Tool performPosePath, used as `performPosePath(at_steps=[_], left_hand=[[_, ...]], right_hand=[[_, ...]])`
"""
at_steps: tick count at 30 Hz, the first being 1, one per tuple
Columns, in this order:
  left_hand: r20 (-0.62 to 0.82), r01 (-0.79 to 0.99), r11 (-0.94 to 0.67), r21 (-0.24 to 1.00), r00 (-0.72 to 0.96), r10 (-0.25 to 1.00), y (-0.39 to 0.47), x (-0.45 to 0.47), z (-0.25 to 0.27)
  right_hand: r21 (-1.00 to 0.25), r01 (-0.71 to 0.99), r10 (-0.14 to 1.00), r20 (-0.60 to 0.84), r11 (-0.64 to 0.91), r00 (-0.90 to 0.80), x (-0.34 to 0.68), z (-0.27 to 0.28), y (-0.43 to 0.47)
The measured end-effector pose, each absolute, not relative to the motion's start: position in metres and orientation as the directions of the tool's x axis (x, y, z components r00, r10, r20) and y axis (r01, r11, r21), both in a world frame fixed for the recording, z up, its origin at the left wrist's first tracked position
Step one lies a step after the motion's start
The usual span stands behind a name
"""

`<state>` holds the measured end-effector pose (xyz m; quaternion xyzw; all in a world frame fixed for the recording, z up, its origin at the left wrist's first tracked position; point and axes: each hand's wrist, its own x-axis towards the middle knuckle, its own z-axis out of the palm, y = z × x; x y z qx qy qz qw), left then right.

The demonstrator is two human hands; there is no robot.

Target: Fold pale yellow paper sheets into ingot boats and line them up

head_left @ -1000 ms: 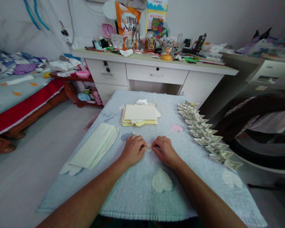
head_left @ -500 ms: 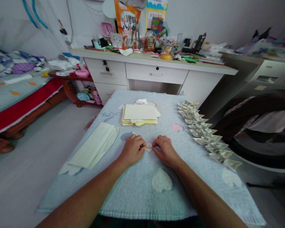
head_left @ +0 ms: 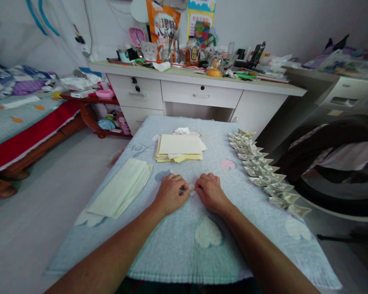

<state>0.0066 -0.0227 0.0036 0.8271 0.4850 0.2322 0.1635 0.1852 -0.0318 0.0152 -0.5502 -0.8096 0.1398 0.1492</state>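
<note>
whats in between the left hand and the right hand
In the head view, a small pale piece of paper lies between them, with the left hand and right hand at its two ends.

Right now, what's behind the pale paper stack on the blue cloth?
A crumpled white tissue-like piece pokes up behind the paper stack. The stack blocks the lower part, so I can't see what's there.

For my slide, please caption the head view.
Left hand and right hand pinch a small paper piece, with folded paper shapes lined up at right.
</note>
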Motion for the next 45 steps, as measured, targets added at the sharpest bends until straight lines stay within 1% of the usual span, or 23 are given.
performPosePath(at_steps=[3,8,13,17,25,29,32,37,40,42,45], left_hand=[[0.224,0.73,-0.466,0.499,0.412,0.884,-0.023,0.007,0.003],[0.222,0.733,-0.468,0.494,0.414,0.883,-0.021,0.007,0.003],[0.218,0.733,-0.467,0.494,0.415,0.883,-0.021,0.007,0.002],[0.225,0.736,-0.472,0.485,0.416,0.881,-0.021,0.007,0.002],[0.203,0.755,-0.454,0.473,0.407,0.89,-0.022,0.008,0.005],[0.197,0.758,-0.448,0.474,0.405,0.893,-0.022,0.009,0.005],[0.199,0.752,-0.451,0.48,0.408,0.891,-0.021,0.008,0.005],[0.2,0.751,-0.449,0.484,0.405,0.892,-0.021,0.009,0.005],[0.21,0.747,-0.455,0.485,0.405,0.89,-0.021,0.008,0.004],[0.209,0.744,-0.458,0.487,0.41,0.888,-0.02,0.008,0.004],[0.199,0.745,-0.458,0.485,0.416,0.887,-0.02,0.008,0.004]], right_hand=[[-0.421,0.84,0.937,0.087,0.344,-0.339,0.188,0.015,-0.032],[-0.509,0.785,0.928,0.084,0.352,-0.362,0.197,0.013,-0.031],[-0.545,0.768,0.938,0.123,0.336,-0.324,0.199,0.01,-0.032],[-0.53,0.779,0.94,0.134,0.337,-0.315,0.195,0.009,-0.033],[-0.44,0.841,0.948,0.098,0.315,-0.304,0.188,0.009,-0.033],[-0.437,0.842,0.947,0.085,0.315,-0.309,0.19,0.011,-0.036],[-0.461,0.817,0.928,0.04,0.347,-0.371,0.197,0.019,-0.039],[-0.48,0.768,0.84,-0.106,0.425,-0.531,0.211,0.045,-0.042],[-0.435,0.79,0.826,-0.161,0.432,-0.54,0.21,0.056,-0.038],[-0.406,0.815,0.861,-0.117,0.414,-0.495,0.205,0.056,-0.033],[-0.439,0.806,0.893,-0.016,0.397,-0.449,0.194,0.046,-0.024]])
